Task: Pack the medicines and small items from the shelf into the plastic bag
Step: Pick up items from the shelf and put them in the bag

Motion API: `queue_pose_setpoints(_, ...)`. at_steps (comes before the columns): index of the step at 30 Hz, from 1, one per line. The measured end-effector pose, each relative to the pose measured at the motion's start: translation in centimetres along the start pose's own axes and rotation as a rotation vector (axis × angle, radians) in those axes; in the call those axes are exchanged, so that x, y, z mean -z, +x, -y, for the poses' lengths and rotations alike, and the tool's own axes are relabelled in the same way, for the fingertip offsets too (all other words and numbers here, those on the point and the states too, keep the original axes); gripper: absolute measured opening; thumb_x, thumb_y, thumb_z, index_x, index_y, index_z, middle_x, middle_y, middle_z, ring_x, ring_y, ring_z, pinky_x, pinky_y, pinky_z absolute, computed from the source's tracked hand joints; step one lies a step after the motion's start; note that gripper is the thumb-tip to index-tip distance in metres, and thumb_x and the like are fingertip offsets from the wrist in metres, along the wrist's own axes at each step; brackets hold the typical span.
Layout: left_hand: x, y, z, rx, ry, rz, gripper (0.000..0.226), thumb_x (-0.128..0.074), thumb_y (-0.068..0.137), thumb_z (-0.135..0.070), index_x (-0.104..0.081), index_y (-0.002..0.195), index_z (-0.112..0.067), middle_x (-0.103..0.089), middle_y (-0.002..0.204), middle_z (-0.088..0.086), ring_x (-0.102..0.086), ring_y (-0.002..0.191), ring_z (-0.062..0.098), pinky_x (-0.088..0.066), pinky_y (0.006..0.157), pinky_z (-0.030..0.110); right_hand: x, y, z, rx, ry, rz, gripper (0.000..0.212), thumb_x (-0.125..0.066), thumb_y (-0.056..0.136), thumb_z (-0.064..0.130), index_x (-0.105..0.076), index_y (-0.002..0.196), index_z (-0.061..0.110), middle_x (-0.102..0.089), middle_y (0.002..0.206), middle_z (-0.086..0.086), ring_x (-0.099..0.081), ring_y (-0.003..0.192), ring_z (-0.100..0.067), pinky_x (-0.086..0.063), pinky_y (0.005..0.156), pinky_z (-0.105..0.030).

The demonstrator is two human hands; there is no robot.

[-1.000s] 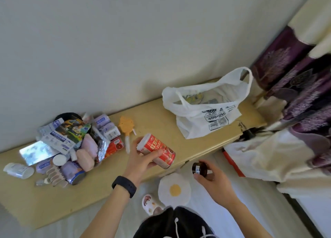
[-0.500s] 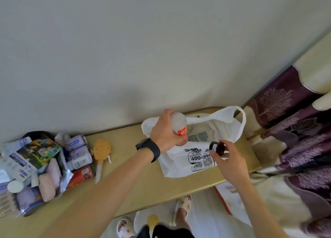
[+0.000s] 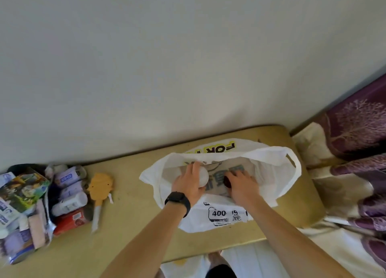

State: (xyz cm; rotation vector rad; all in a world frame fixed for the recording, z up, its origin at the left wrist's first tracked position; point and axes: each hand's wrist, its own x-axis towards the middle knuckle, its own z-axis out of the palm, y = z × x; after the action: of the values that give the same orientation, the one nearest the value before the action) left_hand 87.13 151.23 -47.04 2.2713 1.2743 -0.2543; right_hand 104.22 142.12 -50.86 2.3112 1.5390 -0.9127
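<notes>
Packing under way. Pile of medicines point(image 3: 41, 204) at the shelf's point(image 3: 133, 231) left end, unpacked. Left hand point(image 3: 189, 185) wrapped round a white bottle point(image 3: 203, 176), inside the plastic bag point(image 3: 271, 162). Right hand point(image 3: 243, 186) beside it, curled on a small dark jar point(image 3: 227, 181). Next, likely: release both, withdraw past the limp rim. Bare shelf between pile and bag; front edge near.

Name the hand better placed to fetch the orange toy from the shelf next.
Left, likely. The left hand, holding a white-capped bottle in the plastic bag, is on the orange toy's side; the right hand would have to cross over.
</notes>
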Motion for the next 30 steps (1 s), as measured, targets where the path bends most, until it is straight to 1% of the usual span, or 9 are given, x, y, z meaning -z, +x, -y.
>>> queue_pose_setpoints(3, -0.5, -0.7, 0.7, -0.035, 0.181, 0.087, 0.108, -0.077, 0.070, -0.046, -0.005, 0.150, -0.031, -0.013, 0.158, 0.004, -0.014, 0.147, 0.034, -0.014, 0.119, 0.052, -0.7, -0.5, -0.4, -0.011, -0.031, -0.019, 0.094, -0.068, 0.080, 0.038, -0.010, 0.154, 0.039, -0.010, 0.162, -0.005, -0.002, 0.149, -0.032, -0.011, 0.119, -0.051)
queue_pose_setpoints(4, -0.4, -0.9, 0.8, -0.033, 0.230, 0.132, 0.123, -0.080, 0.067, -0.046, 0.009, 0.151, -0.033, 0.004, 0.161, 0.004, 0.004, 0.149, 0.035, 0.002, 0.119, 0.056, -0.8, -0.9, -0.6, -0.023, -0.036, -0.007, 0.104, -0.071, 0.077, 0.044, -0.002, 0.154, 0.041, 0.004, 0.164, -0.005, 0.009, 0.149, -0.035, -0.001, 0.119, -0.054)
queue_pose_setpoints(6, -0.1, -1.0, 0.9, -0.028, 0.280, 0.186, 0.135, -0.081, 0.066, -0.047, 0.025, 0.148, -0.036, 0.024, 0.160, 0.004, 0.022, 0.147, 0.035, 0.015, 0.114, 0.058, -0.5, -1.4, -1.0, -0.041, -0.025, 0.038, 0.112, -0.073, 0.073, 0.053, 0.005, 0.153, 0.044, 0.018, 0.162, -0.003, 0.020, 0.147, -0.037, 0.007, 0.117, -0.057)
queue_pose_setpoints(10, 1.3, -1.8, 0.2, -0.064, 0.181, 0.132, 0.107, -0.068, 0.081, -0.033, 0.010, 0.153, -0.037, 0.020, 0.162, 0.002, 0.015, 0.150, 0.029, 0.006, 0.120, 0.053, 1.5, -3.8, -0.5, -0.004, 0.104, -0.066, 0.092, -0.061, 0.081, 0.056, -0.006, 0.154, 0.043, 0.003, 0.165, 0.000, 0.006, 0.151, -0.030, -0.009, 0.122, -0.050)
queue_pose_setpoints(14, 3.1, -5.4, -0.8, -0.188, 0.023, -0.072, 0.059, -0.056, 0.090, -0.031, -0.035, 0.145, -0.026, -0.021, 0.160, 0.001, -0.022, 0.146, 0.024, -0.022, 0.119, 0.039, 2.7, -8.6, 1.5, 0.068, 0.331, -0.311, 0.059, -0.054, 0.093, 0.043, -0.035, 0.149, 0.035, -0.030, 0.159, 0.007, -0.019, 0.148, -0.020, -0.026, 0.119, -0.041)
queue_pose_setpoints(17, 3.6, -10.4, 0.1, -0.262, -0.077, -0.313, 0.046, -0.060, 0.086, -0.028, -0.052, 0.132, -0.027, -0.050, 0.142, -0.001, -0.047, 0.129, 0.022, -0.044, 0.105, 0.040, 2.3, -12.4, 3.9, 0.170, 0.386, -0.457, 0.045, -0.058, 0.095, 0.035, -0.053, 0.139, 0.031, -0.047, 0.146, 0.013, -0.035, 0.139, -0.016, -0.034, 0.115, -0.034)
queue_pose_setpoints(20, 3.1, -15.2, 2.8, -0.058, -0.165, -0.427, 0.047, -0.056, 0.086, -0.028, -0.052, 0.132, -0.031, -0.053, 0.137, -0.005, -0.049, 0.126, 0.019, -0.043, 0.103, 0.036, 1.4, -15.3, 7.5, 0.299, 0.425, -0.573, 0.032, -0.065, 0.091, 0.024, -0.067, 0.123, 0.026, -0.061, 0.128, 0.012, -0.050, 0.124, -0.014, -0.032, 0.107, -0.014)
queue_pose_setpoints(24, 1.2, -20.2, 9.5, 0.336, -0.294, -0.271, 0.055, -0.052, 0.091, -0.030, -0.040, 0.145, -0.029, -0.037, 0.150, -0.006, -0.034, 0.138, 0.017, -0.029, 0.113, 0.032, -1.2, -16.7, 13.6, 0.439, 0.400, -0.475, 0.027, -0.064, 0.089, 0.026, -0.071, 0.115, 0.029, -0.063, 0.120, 0.015, -0.050, 0.116, -0.008, -0.046, 0.097, -0.026)
queue_pose_setpoints(30, -1.4, -24.8, 22.1, 0.568, -0.218, 0.129, 0.068, -0.046, 0.094, -0.035, -0.015, 0.154, -0.028, -0.010, 0.163, 0.006, -0.009, 0.149, 0.029, -0.014, 0.121, 0.043, -5.6, -15.0, 23.5, 0.465, 0.214, -0.010, 0.037, -0.051, 0.098, 0.035, -0.055, 0.135, 0.034, -0.051, 0.136, 0.017, -0.040, 0.130, -0.008, -0.038, 0.108, -0.027)
